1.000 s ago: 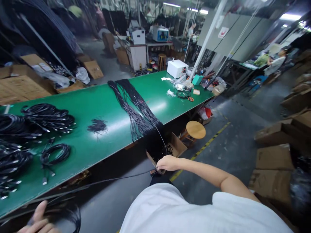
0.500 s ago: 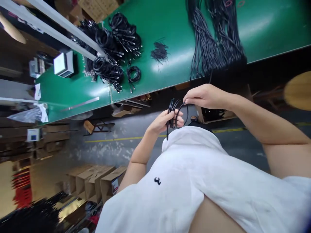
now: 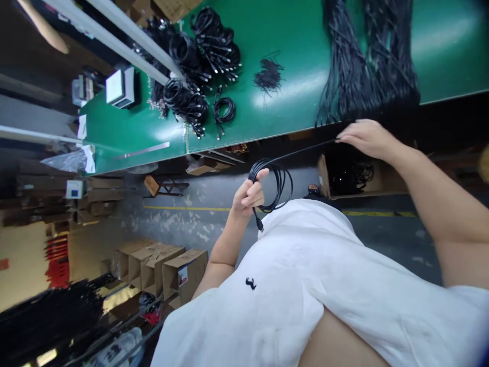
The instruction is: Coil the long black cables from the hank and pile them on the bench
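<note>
The long green worktop [image 3: 298, 30] runs across the top of the frame. Over its edge at upper right hangs a thick bundle of straight black cables [image 3: 362, 66]. A heap of coiled black cables [image 3: 202, 46] lies at upper middle. My right hand [image 3: 367, 138], upper right, pinches a taut run of cable just below the worktop's edge. At centre, my left hand [image 3: 250, 196] has its fingers closed round the small coil of thin black cable [image 3: 280, 186] that this run leads into.

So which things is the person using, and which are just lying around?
In use: black cable, coiled in the left hand, its straight run held by the right hand.
Lying about: heap of coiled cables, long cable bundle, white box, cardboard boxes.
</note>
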Action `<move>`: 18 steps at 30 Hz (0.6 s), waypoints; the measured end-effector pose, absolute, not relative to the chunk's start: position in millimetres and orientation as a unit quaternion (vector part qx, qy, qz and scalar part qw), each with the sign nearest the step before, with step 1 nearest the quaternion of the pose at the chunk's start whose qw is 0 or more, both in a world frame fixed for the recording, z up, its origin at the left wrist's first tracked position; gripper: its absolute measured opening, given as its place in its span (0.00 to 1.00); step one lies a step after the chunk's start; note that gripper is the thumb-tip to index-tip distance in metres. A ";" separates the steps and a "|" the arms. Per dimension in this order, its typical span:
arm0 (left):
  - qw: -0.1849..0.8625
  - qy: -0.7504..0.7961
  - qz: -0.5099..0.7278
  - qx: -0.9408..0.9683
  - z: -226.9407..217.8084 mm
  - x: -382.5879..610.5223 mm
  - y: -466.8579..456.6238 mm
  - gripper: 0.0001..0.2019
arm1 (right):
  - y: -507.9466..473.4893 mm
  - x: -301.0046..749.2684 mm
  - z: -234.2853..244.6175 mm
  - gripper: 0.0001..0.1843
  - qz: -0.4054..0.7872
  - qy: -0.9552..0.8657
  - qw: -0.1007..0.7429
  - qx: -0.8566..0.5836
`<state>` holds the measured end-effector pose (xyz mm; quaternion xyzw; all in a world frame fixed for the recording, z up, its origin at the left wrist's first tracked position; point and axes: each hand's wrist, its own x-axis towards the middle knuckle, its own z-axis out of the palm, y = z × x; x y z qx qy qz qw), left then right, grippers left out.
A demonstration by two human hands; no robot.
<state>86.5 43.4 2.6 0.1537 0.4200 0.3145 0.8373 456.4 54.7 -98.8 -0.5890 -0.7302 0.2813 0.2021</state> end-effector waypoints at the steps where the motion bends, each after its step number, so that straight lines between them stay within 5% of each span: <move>1: 0.833 0.430 0.315 0.148 2.9 82.0 44.2 0.19 | 47.4 470.4 -108.5 0.14 0.268 -0.711 0.172 -0.627; 5: 0.805 0.468 0.341 0.129 4.8 58.8 47.9 0.20 | 5.8 490.8 -133.1 0.16 0.341 -0.688 0.102 -0.632; 11: 0.668 0.434 0.561 0.227 25.5 19.0 60.6 0.18 | -21.9 449.2 -138.3 0.23 0.359 -0.746 0.050 -0.559; 18: 0.758 0.491 0.301 0.307 -2.6 58.7 52.4 0.16 | -2.2 360.8 -30.9 0.23 0.343 -0.858 0.241 -0.296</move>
